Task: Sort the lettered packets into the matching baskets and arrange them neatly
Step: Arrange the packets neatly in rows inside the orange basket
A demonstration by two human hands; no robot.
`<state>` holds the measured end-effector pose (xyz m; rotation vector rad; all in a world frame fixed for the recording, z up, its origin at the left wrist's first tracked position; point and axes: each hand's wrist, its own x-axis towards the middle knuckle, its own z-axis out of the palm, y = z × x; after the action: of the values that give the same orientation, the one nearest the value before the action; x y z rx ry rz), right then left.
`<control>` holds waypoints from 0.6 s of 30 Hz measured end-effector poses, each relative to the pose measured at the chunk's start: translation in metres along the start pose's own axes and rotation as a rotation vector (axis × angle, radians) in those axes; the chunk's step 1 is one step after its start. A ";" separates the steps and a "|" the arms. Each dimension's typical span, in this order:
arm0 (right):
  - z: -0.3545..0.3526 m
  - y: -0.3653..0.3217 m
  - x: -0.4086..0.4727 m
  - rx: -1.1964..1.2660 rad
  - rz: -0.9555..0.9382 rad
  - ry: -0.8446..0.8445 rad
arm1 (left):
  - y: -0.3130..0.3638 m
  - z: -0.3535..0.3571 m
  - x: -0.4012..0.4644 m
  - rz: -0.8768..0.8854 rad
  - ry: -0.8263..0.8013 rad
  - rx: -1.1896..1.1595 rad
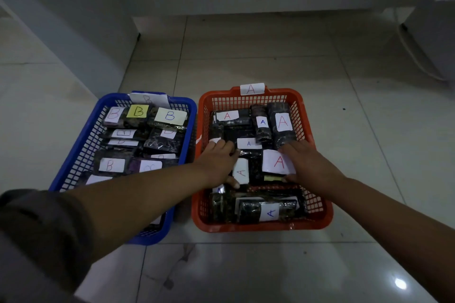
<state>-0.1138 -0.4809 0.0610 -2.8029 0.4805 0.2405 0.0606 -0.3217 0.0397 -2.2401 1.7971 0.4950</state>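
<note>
- Head view, starting at my left: the blue basket point(189, 115) sits on the floor point(246, 265), tagged B on its far rim. It is full of dark packets with B labels, lying flat in rough rows. My left forearm crosses over its near corner and hides part of it.
- My left hand point(216, 162) is inside the red basket point(317, 219). Its fingers curl over the left edge of a packet with a small sideways A label point(240, 171), thumb under the near end, so it is gripping that packet.
- Sorting looks finished to me, since no packets lie loose on the floor; I judge I am on the tidying step in the A basket.
- My right hand point(310, 162) reaches in from the other side, fingers curled round the right edge of the packet with the big red A label point(278, 162), holding it.
- Around both hands, every readable label in the red basket is an A, some upright at the back, some skewed in front; its far rim carries an A tag point(251, 88).
- Next I would square these two middle packets against their neighbours, keeping labels up.
</note>
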 end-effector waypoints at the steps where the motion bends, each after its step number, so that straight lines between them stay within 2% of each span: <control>1: -0.003 0.001 -0.001 0.031 0.016 0.006 | 0.001 -0.003 -0.002 -0.003 -0.008 -0.084; 4: -0.011 0.005 -0.002 0.132 0.061 0.024 | 0.003 -0.017 -0.011 0.070 -0.054 -0.372; 8: -0.014 0.009 -0.003 0.214 0.107 0.013 | 0.010 -0.030 -0.030 0.111 -0.251 -0.598; 14: -0.014 0.009 -0.010 0.233 0.105 -0.021 | 0.033 -0.017 -0.040 0.111 -0.328 -0.335; 18: -0.011 0.013 -0.011 0.218 0.063 -0.074 | 0.035 -0.019 -0.031 0.013 -0.468 -0.452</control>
<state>-0.1268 -0.4924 0.0706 -2.5607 0.5430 0.2852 0.0231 -0.3092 0.0708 -2.1147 1.5633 1.4139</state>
